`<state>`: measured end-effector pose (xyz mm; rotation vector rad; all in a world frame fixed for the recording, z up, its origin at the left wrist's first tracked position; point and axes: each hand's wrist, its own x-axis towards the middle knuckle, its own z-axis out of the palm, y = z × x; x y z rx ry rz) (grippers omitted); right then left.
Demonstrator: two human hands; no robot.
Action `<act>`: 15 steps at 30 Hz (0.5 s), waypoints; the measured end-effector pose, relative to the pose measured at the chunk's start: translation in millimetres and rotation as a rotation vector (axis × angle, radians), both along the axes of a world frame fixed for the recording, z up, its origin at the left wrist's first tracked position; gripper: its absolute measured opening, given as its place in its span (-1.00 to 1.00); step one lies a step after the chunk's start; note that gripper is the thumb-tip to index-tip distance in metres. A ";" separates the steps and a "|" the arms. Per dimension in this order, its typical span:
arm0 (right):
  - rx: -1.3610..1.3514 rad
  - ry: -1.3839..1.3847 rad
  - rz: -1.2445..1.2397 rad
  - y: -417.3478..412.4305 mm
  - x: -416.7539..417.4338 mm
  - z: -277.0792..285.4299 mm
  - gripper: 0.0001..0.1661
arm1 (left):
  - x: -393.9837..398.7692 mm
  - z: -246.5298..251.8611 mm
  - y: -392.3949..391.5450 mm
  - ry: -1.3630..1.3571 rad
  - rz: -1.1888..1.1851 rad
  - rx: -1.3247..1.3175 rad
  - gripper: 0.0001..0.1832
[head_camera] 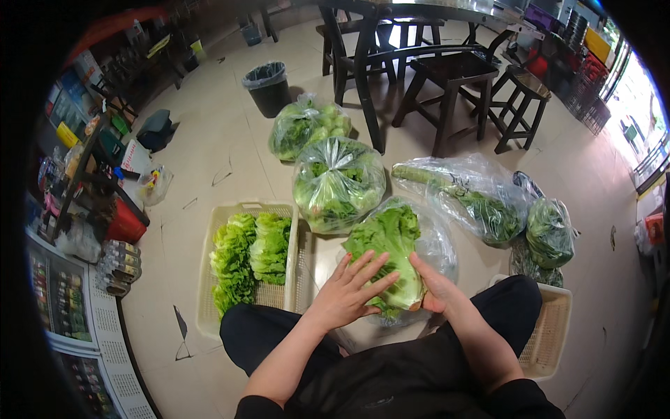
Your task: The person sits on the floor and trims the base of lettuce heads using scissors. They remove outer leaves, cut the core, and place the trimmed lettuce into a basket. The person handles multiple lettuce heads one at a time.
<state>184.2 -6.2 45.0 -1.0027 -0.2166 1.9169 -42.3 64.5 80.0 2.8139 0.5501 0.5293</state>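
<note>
A head of green leaf lettuce (pixel 390 235), its cut stem end towards me, is held over an opened clear plastic bag (pixel 439 246) on the floor between my knees. My right hand (pixel 434 285) grips its right side near the stem. My left hand (pixel 358 288) lies across the leaves at the left, fingers spread; whether it presses on them is hard to tell. Some green leaf shows beneath the head, inside the bag. To the left, a cream plastic basket (pixel 294 251) holds two rows of lettuce heads (pixel 235 262).
Tied clear bags of greens (pixel 339 183) stand ahead, with a long bag of vegetables (pixel 471 199) and a smaller bag (pixel 549 233) at the right. Another cream basket (pixel 547 335) sits by my right knee. Beyond are a lined bin (pixel 269 94) and dark wooden stools (pixel 453 73).
</note>
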 end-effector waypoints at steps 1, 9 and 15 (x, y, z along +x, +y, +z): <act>0.001 -0.071 0.022 -1.8 -1.4 0.0 -0.22 | 4.4 -1.2 -1.5 0.091 -0.053 -0.019 -0.04; 0.145 -0.099 0.556 -8.5 38.5 23.5 0.07 | -11.0 -41.0 9.0 -0.291 0.152 -1.570 -0.28; 0.290 -0.284 0.227 -3.0 56.3 32.4 -0.45 | -10.7 -73.9 -4.4 -0.494 0.058 -1.987 -0.16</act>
